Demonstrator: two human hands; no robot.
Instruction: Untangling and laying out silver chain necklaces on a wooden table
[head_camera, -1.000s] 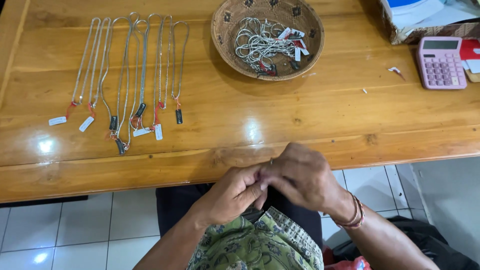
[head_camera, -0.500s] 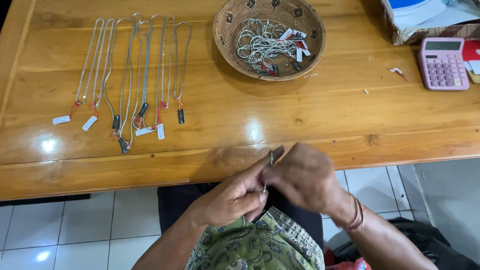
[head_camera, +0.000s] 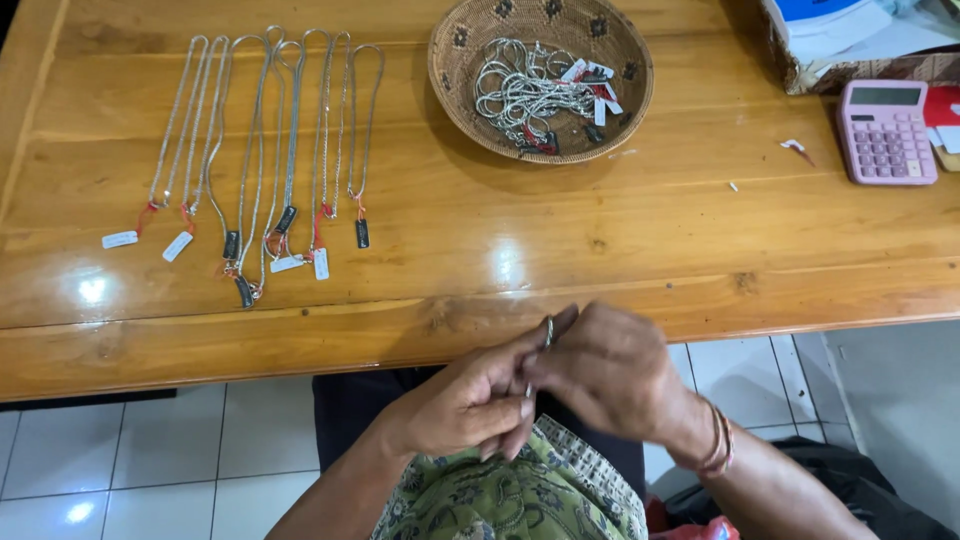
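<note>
Pinching a small silver piece (head_camera: 530, 385) between left hand (head_camera: 470, 400) and right hand (head_camera: 610, 375), woven basket (head_camera: 450, 60) holding tagged silver chains (head_camera: 530, 90).

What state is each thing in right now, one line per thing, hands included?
Left hand: closed, pinching a small silver piece against the right hand.
Right hand: closed in a grip on the same piece.
Silver chains: laid out straight, side by side, tagged.
Woven basket: upright, holding a tangled pile of tagged chains.
Pink calculator: lying flat, face up; whether its display is on cannot be told.
Wooden table: glossy.

Bare tabletop (head_camera: 560, 225) ahead — basket (head_camera: 450, 60) (beyond)
</note>
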